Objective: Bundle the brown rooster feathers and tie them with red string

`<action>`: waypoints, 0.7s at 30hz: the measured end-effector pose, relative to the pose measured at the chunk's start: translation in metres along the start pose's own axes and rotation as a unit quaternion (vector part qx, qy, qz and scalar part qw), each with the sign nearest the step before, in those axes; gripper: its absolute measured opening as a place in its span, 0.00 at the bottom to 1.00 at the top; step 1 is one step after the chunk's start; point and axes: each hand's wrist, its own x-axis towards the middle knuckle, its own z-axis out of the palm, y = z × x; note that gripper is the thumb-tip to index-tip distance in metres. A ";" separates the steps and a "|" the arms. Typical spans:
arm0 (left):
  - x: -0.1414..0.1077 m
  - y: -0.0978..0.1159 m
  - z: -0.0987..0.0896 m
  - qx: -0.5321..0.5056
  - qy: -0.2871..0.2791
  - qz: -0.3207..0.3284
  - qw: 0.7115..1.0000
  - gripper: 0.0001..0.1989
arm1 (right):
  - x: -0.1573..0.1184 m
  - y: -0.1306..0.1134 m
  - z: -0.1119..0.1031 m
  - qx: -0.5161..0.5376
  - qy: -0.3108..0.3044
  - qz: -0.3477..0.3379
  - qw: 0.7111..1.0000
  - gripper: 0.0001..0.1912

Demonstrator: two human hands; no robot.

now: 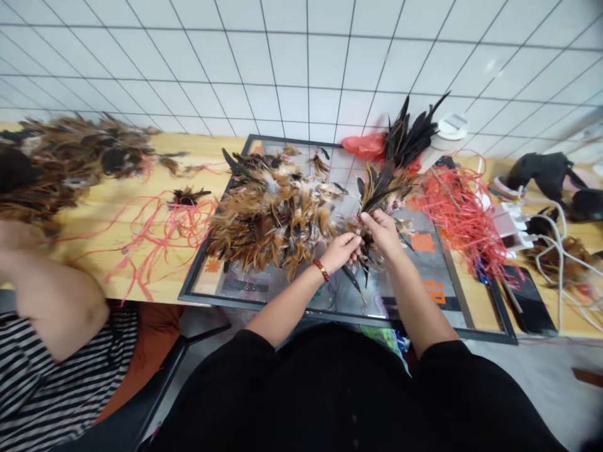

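Observation:
My left hand (345, 250), with a beaded bracelet at its wrist, is closed in a pinch on feathers. My right hand (380, 231) pinches the base of a bundle of dark and brown feathers (377, 188) just beside it. Both hands are over a black-framed glass panel (330, 295). To their left on the panel spreads a large pile of brown feathers (277, 220). Tall black feathers (407, 135) stand behind my right hand, near a red plastic bag (365, 146). Loose pink strings (461, 207) lie to the right.
At the left a person in a striped top (66, 376) sits beside another feather heap (94, 157). Pink strings (179, 220) cover part of the wooden table (117, 257). A phone (532, 304), white cables (560, 251) and a power strip (511, 226) lie at the right.

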 end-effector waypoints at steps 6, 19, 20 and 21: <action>-0.003 -0.006 0.003 0.131 -0.015 0.008 0.991 0.07 | 0.106 -0.026 0.011 -0.217 -0.065 0.012 0.974 0.15; -0.004 -0.006 0.003 0.131 -0.010 0.005 0.991 0.07 | 0.097 -0.013 -0.020 -0.207 0.014 -0.009 0.978 0.19; -0.004 -0.007 0.004 0.132 -0.005 0.008 0.991 0.07 | 0.077 -0.007 -0.030 -0.165 0.031 -0.016 0.986 0.20; -0.003 -0.008 0.004 0.134 0.001 0.012 0.991 0.07 | 0.056 0.001 -0.040 -0.125 0.050 -0.020 0.991 0.20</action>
